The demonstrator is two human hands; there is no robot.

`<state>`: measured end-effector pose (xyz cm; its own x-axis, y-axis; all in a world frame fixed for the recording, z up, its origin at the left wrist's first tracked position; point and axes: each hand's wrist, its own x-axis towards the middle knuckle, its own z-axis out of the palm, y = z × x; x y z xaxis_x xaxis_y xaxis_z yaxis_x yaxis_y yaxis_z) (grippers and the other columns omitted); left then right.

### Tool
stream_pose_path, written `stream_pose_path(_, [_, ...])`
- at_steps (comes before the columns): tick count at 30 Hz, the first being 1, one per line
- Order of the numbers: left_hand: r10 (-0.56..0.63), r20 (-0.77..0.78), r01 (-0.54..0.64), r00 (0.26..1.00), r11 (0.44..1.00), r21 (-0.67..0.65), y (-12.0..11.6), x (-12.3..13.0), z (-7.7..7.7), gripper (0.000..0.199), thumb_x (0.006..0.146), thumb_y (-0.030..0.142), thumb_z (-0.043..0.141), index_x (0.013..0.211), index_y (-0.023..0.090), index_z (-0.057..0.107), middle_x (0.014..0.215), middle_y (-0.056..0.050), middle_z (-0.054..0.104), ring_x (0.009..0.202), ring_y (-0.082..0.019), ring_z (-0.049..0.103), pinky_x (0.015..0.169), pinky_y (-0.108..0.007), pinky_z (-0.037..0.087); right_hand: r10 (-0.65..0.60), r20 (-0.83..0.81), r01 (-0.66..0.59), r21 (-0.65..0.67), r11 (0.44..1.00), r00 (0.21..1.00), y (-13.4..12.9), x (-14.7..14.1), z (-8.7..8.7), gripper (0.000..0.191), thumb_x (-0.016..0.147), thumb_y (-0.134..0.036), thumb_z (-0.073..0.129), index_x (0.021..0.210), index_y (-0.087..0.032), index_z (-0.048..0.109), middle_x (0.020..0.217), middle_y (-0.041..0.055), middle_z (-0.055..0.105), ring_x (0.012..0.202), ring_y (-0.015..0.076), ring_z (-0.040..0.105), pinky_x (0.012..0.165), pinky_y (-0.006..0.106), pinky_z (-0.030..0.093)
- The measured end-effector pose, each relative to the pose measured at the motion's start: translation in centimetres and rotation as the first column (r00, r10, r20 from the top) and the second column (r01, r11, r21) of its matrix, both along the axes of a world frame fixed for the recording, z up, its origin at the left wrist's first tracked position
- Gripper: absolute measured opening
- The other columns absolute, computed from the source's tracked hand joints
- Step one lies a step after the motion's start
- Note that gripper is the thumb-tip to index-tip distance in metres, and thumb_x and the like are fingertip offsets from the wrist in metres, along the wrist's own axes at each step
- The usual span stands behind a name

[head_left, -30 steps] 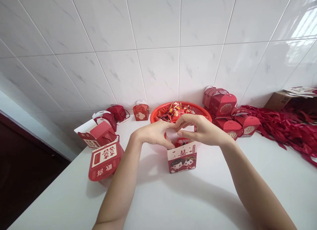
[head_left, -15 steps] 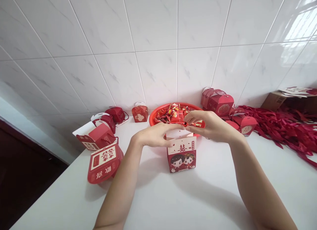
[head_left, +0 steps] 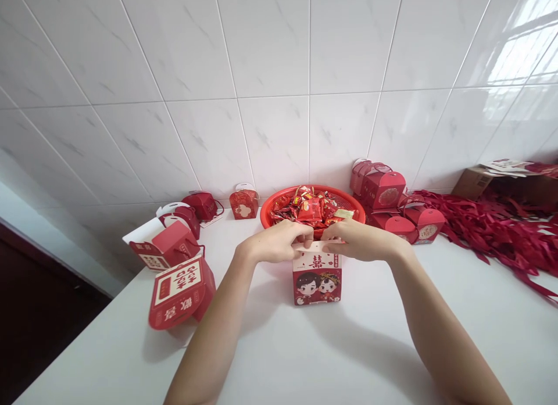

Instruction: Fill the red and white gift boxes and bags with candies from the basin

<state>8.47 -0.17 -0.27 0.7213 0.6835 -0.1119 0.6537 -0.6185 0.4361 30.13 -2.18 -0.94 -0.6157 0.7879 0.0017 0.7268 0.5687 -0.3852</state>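
A red and cream gift box (head_left: 317,284) with two cartoon figures on its front stands upright on the white table. My left hand (head_left: 281,242) pinches the left part of its top edge, fingers curled over the flap. From the other side, my right hand (head_left: 355,239) grips the right part of that same top, thumb at the front. Parts of the flaps are hidden under my fingers. Just behind the box sits a red plastic basket (head_left: 264,214) heaped with wrapped candies (head_left: 310,208).
Several red gift boxes (head_left: 178,289) stand on the left, and one small box (head_left: 244,201) is by the tiled wall. More boxes (head_left: 383,187) are stacked at the back right, beside a pile of dark red ribbons (head_left: 492,225) and a cardboard box (head_left: 473,183).
Both hands have come down onto the box top, fingers now curled around its edge. The top flaps have been drawn together. The view has shifted slightly.
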Motion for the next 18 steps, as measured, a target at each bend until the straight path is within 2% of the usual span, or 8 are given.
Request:
stream_pose_path(4, [-0.016, -0.023, 0.014, 1.000, 0.996, -0.087, -0.4, 0.1, 0.4, 0.021, 0.071, 0.025, 0.067, 0.091, 0.023, 0.064, 0.088, 0.001, 0.064, 0.079, -0.018, 0.055, 0.061, -0.026, 0.035, -0.029, 0.030, 0.028, 0.006, 1.000, 0.999, 0.1, -0.4, -0.3, 0.022, 0.087, -0.019, 0.060, 0.066, -0.021, 0.055, 0.063, 0.0006, 0.056, 0.056, 0.0144, 0.048, 0.048, 0.026, 0.029])
stream_pose_path(7, [-0.018, -0.013, 0.016, 1.000, 0.994, -0.105, -0.3, 0.1, 0.3, 0.019, 0.073, 0.021, 0.063, 0.091, 0.022, 0.068, 0.094, 0.001, 0.069, 0.083, -0.019, 0.058, 0.065, -0.026, 0.038, -0.050, 0.019, 0.050, 0.014, 0.999, 0.999, 0.2, -0.8, -0.2, 0.022, 0.086, -0.018, 0.063, 0.066, -0.021, 0.055, 0.063, 0.0007, 0.056, 0.058, 0.0145, 0.050, 0.049, 0.026, 0.030])
stream_pose_path(11, [-0.019, -0.029, 0.017, 0.999, 0.997, -0.071, 0.0, 0.4, -0.2, 0.021, 0.072, 0.015, 0.062, 0.090, 0.021, 0.072, 0.091, 0.000, 0.073, 0.086, -0.020, 0.063, 0.066, -0.027, 0.040, -0.058, 0.016, 0.057, 0.060, 0.997, 0.998, 0.1, -1.3, -1.0, 0.020, 0.087, -0.018, 0.062, 0.069, -0.020, 0.054, 0.066, 0.0000, 0.055, 0.060, 0.0128, 0.047, 0.052, 0.024, 0.030])
stream_pose_path(15, [-0.069, -0.036, 0.064, 0.997, 0.990, -0.125, -0.3, 0.1, 0.1, 0.030, 0.076, 0.026, 0.069, 0.105, 0.024, 0.075, 0.102, -0.001, 0.075, 0.091, -0.021, 0.067, 0.072, -0.026, 0.046, -0.002, -0.165, 0.019, 0.102, 0.995, 0.986, -0.7, 0.2, -2.7, 0.021, 0.091, -0.024, 0.056, 0.071, -0.019, 0.053, 0.069, -0.0008, 0.056, 0.062, 0.0118, 0.047, 0.056, 0.022, 0.035])
stream_pose_path(18, [-0.140, 0.076, 0.146, 0.987, 0.985, -0.087, -1.1, -0.9, 1.2, 0.044, 0.080, 0.039, 0.072, 0.122, 0.028, 0.070, 0.126, -0.002, 0.070, 0.112, -0.023, 0.064, 0.090, -0.028, 0.048, -0.039, -0.342, 0.061, 0.053, 0.997, 0.939, -2.7, 4.0, -2.8, 0.031, 0.095, -0.042, 0.053, 0.074, -0.019, 0.056, 0.072, 0.0021, 0.062, 0.066, 0.0143, 0.054, 0.060, 0.026, 0.043])
